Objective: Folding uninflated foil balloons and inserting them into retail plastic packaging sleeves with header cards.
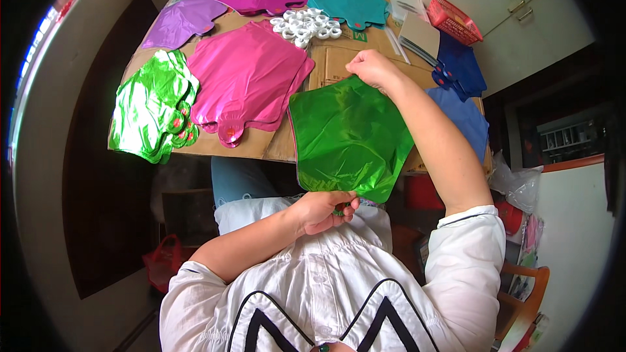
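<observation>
Both hands [324,210] [373,68] pinching green foil balloon [349,137], pink balloons [248,78] beside, white rings [306,25] beyond

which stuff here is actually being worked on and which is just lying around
In hand:
- green foil balloon, flat, gripped at its top edge by the right hand and at its bottom neck by the left hand

Lying about:
- pink balloons
- light green balloons
- purple balloon
- teal balloon
- white rings
- red basket

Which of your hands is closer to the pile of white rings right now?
Right. The right hand grips the green foil balloon's top edge just below the white rings; the left hand holds its bottom, far off.
</observation>
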The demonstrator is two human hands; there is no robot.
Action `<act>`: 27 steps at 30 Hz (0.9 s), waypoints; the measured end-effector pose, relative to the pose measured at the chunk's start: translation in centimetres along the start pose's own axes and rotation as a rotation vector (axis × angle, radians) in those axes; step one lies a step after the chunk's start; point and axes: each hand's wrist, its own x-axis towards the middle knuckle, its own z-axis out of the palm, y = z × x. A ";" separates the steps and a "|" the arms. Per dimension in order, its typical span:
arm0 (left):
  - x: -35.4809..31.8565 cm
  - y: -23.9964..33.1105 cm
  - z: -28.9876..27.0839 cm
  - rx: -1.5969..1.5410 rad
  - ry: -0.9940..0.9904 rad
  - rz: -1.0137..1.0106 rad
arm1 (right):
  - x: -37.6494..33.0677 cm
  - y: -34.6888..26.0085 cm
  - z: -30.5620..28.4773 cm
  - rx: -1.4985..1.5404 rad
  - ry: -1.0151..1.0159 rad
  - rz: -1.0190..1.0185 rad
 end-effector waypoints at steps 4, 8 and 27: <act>-0.3 0.3 0.7 -0.031 -0.011 0.001 | -0.9 -1.9 0.8 -0.270 0.065 0.026; -0.4 0.3 1.3 -0.089 0.010 -0.014 | -0.8 -1.0 1.4 -0.338 0.258 -0.051; -0.7 0.8 1.0 -0.199 -0.087 0.013 | -1.8 -0.7 -0.8 -0.048 -0.070 -0.002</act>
